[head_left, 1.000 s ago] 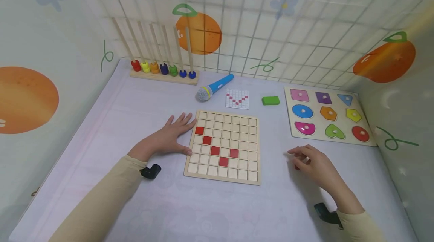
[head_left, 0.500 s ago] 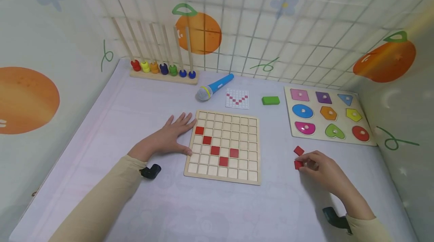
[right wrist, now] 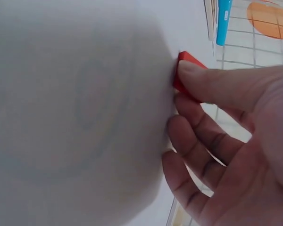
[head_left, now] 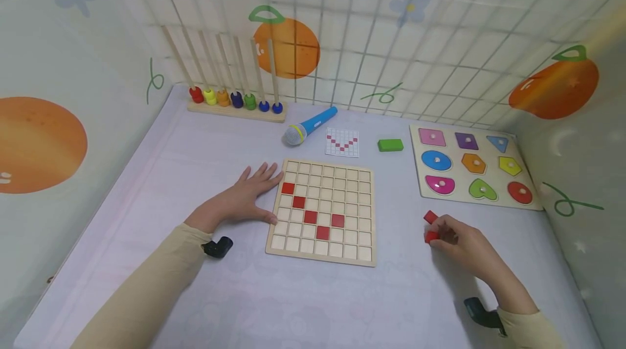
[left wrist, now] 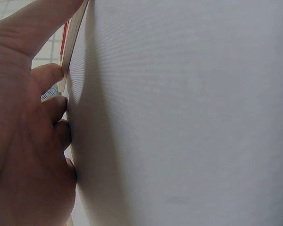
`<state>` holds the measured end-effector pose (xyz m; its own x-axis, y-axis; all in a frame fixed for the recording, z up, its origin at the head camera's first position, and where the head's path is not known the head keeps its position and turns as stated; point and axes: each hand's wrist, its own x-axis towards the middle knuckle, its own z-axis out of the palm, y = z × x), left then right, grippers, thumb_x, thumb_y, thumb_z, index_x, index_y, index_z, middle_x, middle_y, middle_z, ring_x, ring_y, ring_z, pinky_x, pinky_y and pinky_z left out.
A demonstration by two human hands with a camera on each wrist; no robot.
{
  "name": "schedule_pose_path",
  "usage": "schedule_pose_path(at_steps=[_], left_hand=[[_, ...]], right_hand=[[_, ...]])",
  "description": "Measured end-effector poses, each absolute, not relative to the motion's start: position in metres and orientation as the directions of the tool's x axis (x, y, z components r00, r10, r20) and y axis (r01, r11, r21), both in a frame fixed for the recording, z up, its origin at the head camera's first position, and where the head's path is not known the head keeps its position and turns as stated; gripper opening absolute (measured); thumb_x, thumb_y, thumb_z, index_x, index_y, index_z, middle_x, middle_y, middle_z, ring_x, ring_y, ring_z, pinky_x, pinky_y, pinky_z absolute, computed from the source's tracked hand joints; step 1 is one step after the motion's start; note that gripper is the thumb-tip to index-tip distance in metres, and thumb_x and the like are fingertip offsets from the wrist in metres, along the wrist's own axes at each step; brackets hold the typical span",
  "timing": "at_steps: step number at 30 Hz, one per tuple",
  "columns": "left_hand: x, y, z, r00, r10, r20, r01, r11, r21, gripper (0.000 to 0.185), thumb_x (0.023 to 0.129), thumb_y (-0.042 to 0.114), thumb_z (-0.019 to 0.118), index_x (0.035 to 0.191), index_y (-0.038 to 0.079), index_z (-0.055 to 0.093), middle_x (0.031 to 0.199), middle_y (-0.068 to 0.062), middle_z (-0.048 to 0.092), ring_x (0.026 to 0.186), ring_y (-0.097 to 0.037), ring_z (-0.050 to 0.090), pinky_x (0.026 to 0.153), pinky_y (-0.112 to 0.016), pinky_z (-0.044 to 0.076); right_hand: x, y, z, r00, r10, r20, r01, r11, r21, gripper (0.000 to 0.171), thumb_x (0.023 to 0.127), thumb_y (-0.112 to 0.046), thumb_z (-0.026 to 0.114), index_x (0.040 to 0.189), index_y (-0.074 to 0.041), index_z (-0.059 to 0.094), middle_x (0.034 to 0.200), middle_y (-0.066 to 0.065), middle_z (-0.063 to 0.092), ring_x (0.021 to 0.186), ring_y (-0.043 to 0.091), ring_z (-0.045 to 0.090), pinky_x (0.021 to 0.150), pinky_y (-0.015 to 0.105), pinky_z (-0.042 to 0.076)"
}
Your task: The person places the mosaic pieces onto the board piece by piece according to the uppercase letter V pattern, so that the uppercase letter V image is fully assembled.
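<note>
A square wooden grid board (head_left: 342, 260) lies mid-table, with several red tiles set among its pale cells in a slanting line that turns upward at the right. My left hand (head_left: 239, 197) is spread flat at the board's left edge, thumb and fingertips touching the frame. To the right of the board, my right hand (head_left: 464, 243) pinches a red square tile (right wrist: 187, 77) between thumb and fingers, close to the tabletop. Just beyond those fingers a second red tile (head_left: 430, 217) rests on the table.
Behind the board are a small printed pattern card (head_left: 342, 142), a blue toy microphone (head_left: 313, 124) and a green block (head_left: 390, 145). A wooden peg rack with beads (head_left: 237, 112) stands at back left. A shape puzzle board (head_left: 457, 157) lies at the right.
My right hand has shifted slightly right and nearer, uncovering two red tiles. It now pinches the nearer one, which has tilted up. The left hand and the grid board stay still.
</note>
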<state>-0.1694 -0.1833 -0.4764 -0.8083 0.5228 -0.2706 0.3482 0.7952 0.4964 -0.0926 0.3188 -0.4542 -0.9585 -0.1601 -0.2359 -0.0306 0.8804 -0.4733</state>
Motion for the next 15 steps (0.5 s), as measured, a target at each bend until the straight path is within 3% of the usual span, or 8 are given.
schedule_pose_path(at_steps=[9, 15], left_hand=[[-0.1702, -0.1834, -0.4783, -0.81, 0.516, -0.278, 0.34, 0.8, 0.494, 0.117, 0.077, 0.065, 0.079, 0.164, 0.02, 0.017, 0.171, -0.005, -0.001, 0.157, -0.026, -0.011, 0.124, -0.052, -0.012], [-0.1693, -0.1826, -0.4764, -0.81, 0.514, -0.282, 0.336, 0.802, 0.494, 0.116, 0.077, 0.063, 0.08, 0.164, 0.02, 0.016, 0.171, -0.005, -0.001, 0.157, -0.026, -0.01, 0.124, -0.052, -0.012]], right_hand=[[-0.0933, 0.3171, -0.4558, -0.961, -0.147, -0.236, -0.024, 0.89, -0.456, 0.032, 0.087, -0.014, 0.081, 0.115, -0.012, 0.064, 0.099, 0.008, 0.07, 0.09, 0.026, 0.064, 0.075, 0.041, 0.061], [-0.0942, 0.3121, -0.4555, -0.968, -0.161, -0.193, -0.056, 0.887, -0.459, 0.031, 0.09, -0.011, 0.077, 0.12, -0.011, 0.066, 0.104, 0.013, 0.071, 0.094, 0.032, 0.066, 0.08, 0.048, 0.062]])
